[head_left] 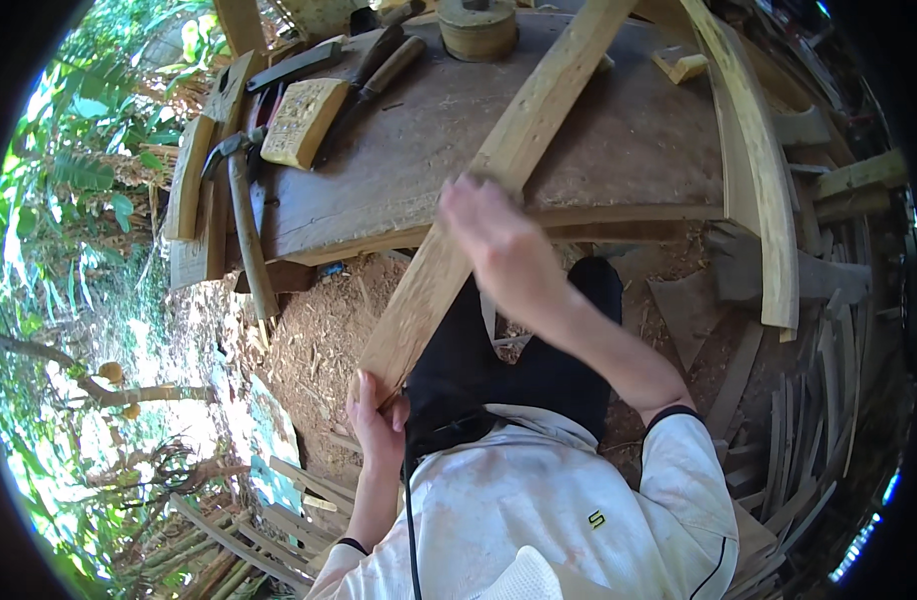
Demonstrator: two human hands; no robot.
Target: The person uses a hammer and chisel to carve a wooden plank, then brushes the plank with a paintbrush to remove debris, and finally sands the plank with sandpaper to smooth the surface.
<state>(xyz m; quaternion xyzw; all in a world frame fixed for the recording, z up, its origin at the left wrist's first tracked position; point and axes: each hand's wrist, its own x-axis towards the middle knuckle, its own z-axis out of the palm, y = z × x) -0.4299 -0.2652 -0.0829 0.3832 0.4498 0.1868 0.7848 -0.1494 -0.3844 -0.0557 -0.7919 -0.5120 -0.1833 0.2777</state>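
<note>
A long, flat wooden plank (409, 310) slants from near my lap up across the workbench (639, 140) and past its far side. My left hand (379, 415) grips the plank's near end, the thumb on top. Over the plank's middle, at the bench's front edge, my right hand (494, 230) presses down with curled fingers. Motion blurs its fingertips. Something small and dark shows beneath them, but its kind cannot be made out.
On the bench's left lie a claw hammer (247, 225), a wooden block (304, 120) and a wooden-handled tool (394, 66). A round wooden block (479, 35) stands at the back. Curved wooden strips (769, 180) lean at right. Shavings (319, 330) cover the ground.
</note>
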